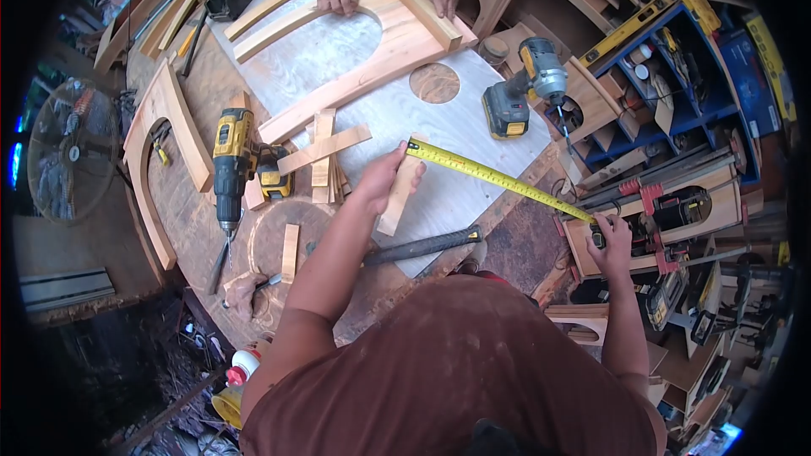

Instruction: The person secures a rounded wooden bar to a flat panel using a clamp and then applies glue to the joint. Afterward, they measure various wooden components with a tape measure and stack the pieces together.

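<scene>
Left hand (382, 179): fingers pinning tape hook onto wood strip (400, 194), table (473, 131) centre.
Right hand (610, 241): fingers clenched round tape measure (498, 179) case, at 3 o'clock.
Technique: keep blade taut, flat along strip; read at edge.
Nearby: hammer (422, 246) at 6 o'clock.

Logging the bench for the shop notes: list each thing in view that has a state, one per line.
tape measure: extended, blade spanning both hands
left hand: pinning tape end on wood strip
right hand: gripping tape case
yellow drill: lying flat
grey drill: standing on battery
hammer: lying flat
</scene>
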Demonstrator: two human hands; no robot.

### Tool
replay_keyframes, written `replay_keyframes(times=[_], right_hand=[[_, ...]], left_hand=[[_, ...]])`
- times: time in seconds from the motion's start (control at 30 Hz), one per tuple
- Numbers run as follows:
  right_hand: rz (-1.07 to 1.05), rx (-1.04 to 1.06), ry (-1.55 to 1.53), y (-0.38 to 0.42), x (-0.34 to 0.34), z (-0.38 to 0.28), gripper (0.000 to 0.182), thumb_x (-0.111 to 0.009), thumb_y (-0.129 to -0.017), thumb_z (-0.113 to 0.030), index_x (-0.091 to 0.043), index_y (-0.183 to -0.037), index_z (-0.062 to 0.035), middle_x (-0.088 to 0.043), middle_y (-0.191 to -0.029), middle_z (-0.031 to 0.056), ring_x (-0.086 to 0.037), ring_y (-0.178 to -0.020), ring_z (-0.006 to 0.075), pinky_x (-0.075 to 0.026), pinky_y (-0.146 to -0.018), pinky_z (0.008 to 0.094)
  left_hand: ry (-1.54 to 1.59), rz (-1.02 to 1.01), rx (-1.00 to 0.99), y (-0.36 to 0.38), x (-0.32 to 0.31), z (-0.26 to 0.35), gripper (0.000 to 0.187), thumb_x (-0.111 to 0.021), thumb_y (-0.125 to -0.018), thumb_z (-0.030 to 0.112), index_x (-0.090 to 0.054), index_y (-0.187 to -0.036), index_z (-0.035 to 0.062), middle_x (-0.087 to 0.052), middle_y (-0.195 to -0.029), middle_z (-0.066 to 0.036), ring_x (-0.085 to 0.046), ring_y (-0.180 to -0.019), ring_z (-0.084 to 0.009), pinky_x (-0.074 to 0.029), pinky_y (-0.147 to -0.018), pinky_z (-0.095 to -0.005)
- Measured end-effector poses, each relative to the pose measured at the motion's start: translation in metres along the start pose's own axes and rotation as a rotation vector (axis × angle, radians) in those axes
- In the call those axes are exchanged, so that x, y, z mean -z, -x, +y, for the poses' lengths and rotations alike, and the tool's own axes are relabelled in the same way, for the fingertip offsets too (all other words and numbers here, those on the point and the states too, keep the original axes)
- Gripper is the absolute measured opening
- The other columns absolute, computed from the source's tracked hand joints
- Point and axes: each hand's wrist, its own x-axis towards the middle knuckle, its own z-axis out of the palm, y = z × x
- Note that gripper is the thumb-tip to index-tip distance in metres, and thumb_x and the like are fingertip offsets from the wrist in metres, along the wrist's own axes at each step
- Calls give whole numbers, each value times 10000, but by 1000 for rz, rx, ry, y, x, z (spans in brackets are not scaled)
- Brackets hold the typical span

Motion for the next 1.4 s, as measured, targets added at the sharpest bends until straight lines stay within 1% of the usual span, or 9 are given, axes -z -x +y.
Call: replay_keyframes(times=[0.17,0.43,0.6,1.0,1.4], right_hand=[[73,-8,51,6,-21,-2,656,-797,-692,-189,-569,-1307,-176,-522,-1143,157,-515,-1084,345,-403,-914,462],[100,-58,50,17,-35,-9,644,-791,-705,-197,-565,-1307,-179,-513,-1128,152,-504,-1087,341,-390,-922,467],[164,-44,99,19,-39,-13,639,-783,-720,-204,-554,-1317,-200,-513,-1142,153,-499,-1105,342,-381,-926,474],[140,-72,134,32,-47,-13,679,-796,-722,-224,-536,-1349,-223,-502,-1156,151,-491,-1110,343,-380,-932,474],[135,-65,133,38,-51,-13,684,-792,-719,-227,-533,-1352,-210,-509,-1151,151,-495,-1105,341,-385,-929,468]], left_hand=[[18,59,51,-7,3,-2,358,-350,-1068,372,-526,-1098,62,-615,-791,-42,-558,-616,-134,-497,-560,-269],[-57,121,31,-19,8,-9,381,-354,-1070,355,-550,-1074,28,-616,-786,-59,-565,-620,-148,-497,-572,-287],[-86,170,33,-23,10,-14,381,-357,-1070,333,-551,-1074,5,-615,-784,-70,-565,-622,-156,-499,-572,-297],[-130,207,25,-29,10,-18,381,-364,-1066,309,-557,-1070,-19,-625,-800,-94,-577,-626,-162,-515,-570,-304],[-206,263,59,-26,2,-19,416,-333,-1072,312,-557,-1121,-36,-622,-807,-93,-574,-629,-165,-523,-590,-310]])
